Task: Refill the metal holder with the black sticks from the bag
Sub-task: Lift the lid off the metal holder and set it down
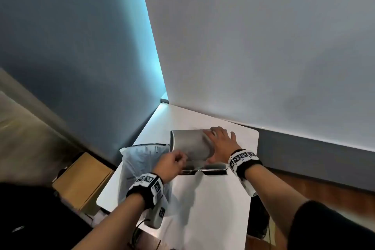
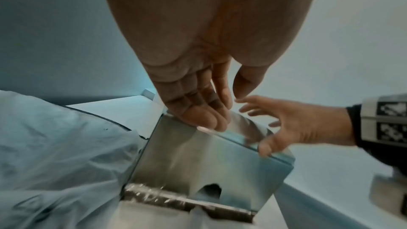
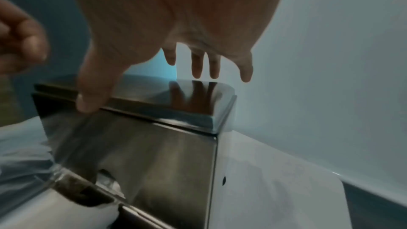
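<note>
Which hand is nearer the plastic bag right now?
Left. The left hand sits at the holder's left front edge, right beside the bag. The right hand is on the lid's far side from the bag, thumb at its front rim, fingers spread above it.

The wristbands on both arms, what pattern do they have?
Black bands carrying white blocks printed with black-and-white square marker codes; clearest in the head view.

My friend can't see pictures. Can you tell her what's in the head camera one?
Two hands reach for a shiny metal holder on a white table. The right hand lies spread over its lid, and the left hand curls at its front edge. A clear plastic bag sits to the left.
</note>
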